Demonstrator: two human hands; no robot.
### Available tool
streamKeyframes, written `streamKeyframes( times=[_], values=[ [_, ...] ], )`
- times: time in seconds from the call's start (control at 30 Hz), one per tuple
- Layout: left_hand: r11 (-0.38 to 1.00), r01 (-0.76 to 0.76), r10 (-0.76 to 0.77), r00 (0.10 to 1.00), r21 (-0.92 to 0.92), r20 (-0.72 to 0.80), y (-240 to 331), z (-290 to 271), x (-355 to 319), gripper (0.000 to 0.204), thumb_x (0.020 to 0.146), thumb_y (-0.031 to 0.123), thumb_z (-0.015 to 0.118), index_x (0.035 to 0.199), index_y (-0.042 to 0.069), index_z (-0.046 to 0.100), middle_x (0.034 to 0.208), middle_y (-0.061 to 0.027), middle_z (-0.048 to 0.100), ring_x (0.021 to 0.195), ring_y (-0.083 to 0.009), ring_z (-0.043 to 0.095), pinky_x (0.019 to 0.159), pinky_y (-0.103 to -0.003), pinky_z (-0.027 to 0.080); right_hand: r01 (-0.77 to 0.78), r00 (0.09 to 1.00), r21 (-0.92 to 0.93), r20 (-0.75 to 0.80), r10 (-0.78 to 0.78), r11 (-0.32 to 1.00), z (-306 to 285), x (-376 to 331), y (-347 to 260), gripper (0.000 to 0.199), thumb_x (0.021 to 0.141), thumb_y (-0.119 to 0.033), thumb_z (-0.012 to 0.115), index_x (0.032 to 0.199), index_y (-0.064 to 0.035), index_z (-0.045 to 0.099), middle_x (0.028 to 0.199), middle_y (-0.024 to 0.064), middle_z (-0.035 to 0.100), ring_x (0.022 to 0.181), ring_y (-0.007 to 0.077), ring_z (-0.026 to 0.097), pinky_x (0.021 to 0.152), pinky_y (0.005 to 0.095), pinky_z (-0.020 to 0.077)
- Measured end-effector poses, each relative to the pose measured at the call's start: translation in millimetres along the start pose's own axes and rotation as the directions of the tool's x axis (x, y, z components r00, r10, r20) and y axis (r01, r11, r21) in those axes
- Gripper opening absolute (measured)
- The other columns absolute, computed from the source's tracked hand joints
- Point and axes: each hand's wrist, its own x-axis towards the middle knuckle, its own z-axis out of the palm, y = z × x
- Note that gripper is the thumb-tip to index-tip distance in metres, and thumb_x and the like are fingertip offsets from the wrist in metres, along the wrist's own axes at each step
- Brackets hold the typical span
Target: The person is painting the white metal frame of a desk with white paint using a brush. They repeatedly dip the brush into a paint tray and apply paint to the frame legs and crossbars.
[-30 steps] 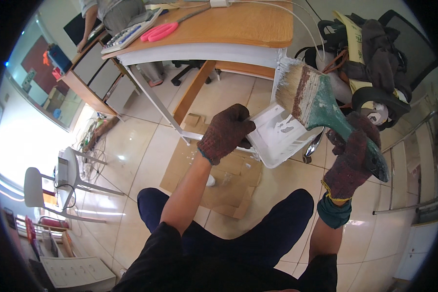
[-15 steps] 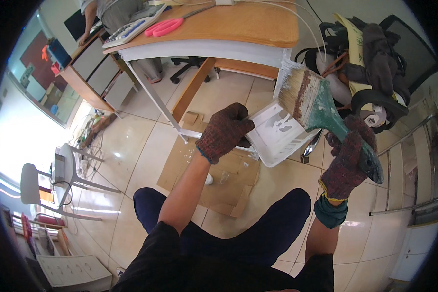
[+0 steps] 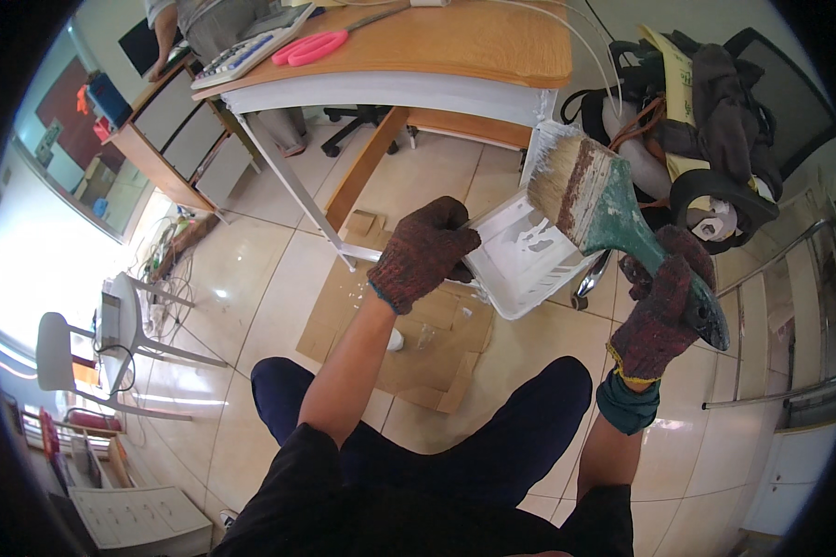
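Both my hands wear dark knitted gloves. My left hand [image 3: 427, 251] is closed on the left rim of a white paint tray [image 3: 520, 295], which hangs tilted in the air in front of the desk. White paint is smeared over the tray's bottom. In my right hand [image 3: 664, 302] is the green handle of a wide paintbrush [image 3: 613, 200], fingers wrapped round it. The brush's bristles, whitened at the tip, point up and left over the tray's right part, close to the desk's white leg. Whether they touch the leg cannot be made out.
A wooden desk [image 3: 437, 46] with a white-painted frame stands ahead, bearing pink scissors [image 3: 311, 48] and a keyboard [image 3: 251, 51]. Flattened cardboard [image 3: 418, 371] covers floor tiles below. A chair heaped with bags and clothes [image 3: 715, 121] stands right, a white chair [image 3: 111, 343] left. Another person stands far left.
Very little differs. The view has shifted slightly, and my left hand, the tray and the brush sit a touch further left. Both grips are the same.
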Motion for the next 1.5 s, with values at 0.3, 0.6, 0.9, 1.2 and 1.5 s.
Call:
streamKeyframes(
  times=[0.3, 0.6, 0.9, 1.2, 1.5],
  values=[
    [0.989, -0.095, 0.096, 0.995, 0.109, -0.002, -14, -2, 10, 0.028, 0.081, 0.013, 0.066, 0.101, -0.003, 0.052, 0.087, -0.0086, 0.058, 0.069, -0.0148, 0.062, 0.056, -0.028, 0.057, 0.028, 0.997, 0.055, 0.072, -0.032, 0.998, -10, 0, -2, 0.034, 0.084, -0.017, 0.068, 0.111, 0.0016, 0.059, 0.106, 0.0176, 0.062, 0.085, 0.0253, 0.065, 0.064, 0.033, 0.0574],
    [0.998, -0.023, 0.023, 1.0, 0.05, -0.009, -1, -1, 3, 0.028, 0.081, 0.012, 0.065, 0.101, -0.003, 0.052, 0.087, -0.0097, 0.058, 0.069, -0.0158, 0.063, 0.055, -0.029, 0.056, 0.039, 0.995, -0.034, 0.096, -0.036, 0.999, -8, -1, -5, 0.029, 0.086, -0.013, 0.064, 0.11, 0.0014, 0.06, 0.106, 0.0158, 0.063, 0.091, 0.0238, 0.063, 0.073, 0.0355, 0.0561],
    [0.998, 0.005, -0.003, 1.0, 0.063, -0.022, 7, 2, 1, 0.026, 0.081, 0.012, 0.065, 0.098, -0.003, 0.052, 0.086, -0.008, 0.058, 0.069, -0.014, 0.062, 0.056, -0.028, 0.057, 0.023, 0.996, -0.06, 0.082, -0.018, 0.998, -7, 2, -4, 0.031, 0.085, -0.015, 0.066, 0.111, 0.0008, 0.06, 0.105, 0.0161, 0.064, 0.087, 0.0232, 0.065, 0.069, 0.034, 0.0567],
    [0.999, -0.025, 0.026, 0.999, 0.035, -0.023, 7, 2, 0, 0.024, 0.081, 0.011, 0.065, 0.096, -0.002, 0.053, 0.084, -0.0078, 0.059, 0.069, -0.0136, 0.062, 0.056, -0.028, 0.057, 0.099, 0.989, -0.041, 0.11, -0.094, 0.994, -4, 5, 0, 0.033, 0.083, -0.013, 0.069, 0.111, 0.0017, 0.06, 0.103, 0.0152, 0.065, 0.088, 0.0213, 0.064, 0.072, 0.0314, 0.0552],
    [0.998, -0.021, 0.023, 0.999, 0.066, -0.034, 5, 5, 2, 0.027, 0.081, 0.012, 0.065, 0.1, -0.004, 0.053, 0.086, -0.0098, 0.06, 0.069, -0.0145, 0.063, 0.057, -0.029, 0.057, 0.143, 0.98, -0.037, 0.147, -0.136, 0.989, -6, 7, 2, 0.033, 0.081, -0.015, 0.071, 0.107, 0.0018, 0.062, 0.101, 0.0141, 0.066, 0.088, 0.0197, 0.063, 0.074, 0.0334, 0.0538]
  ],
)
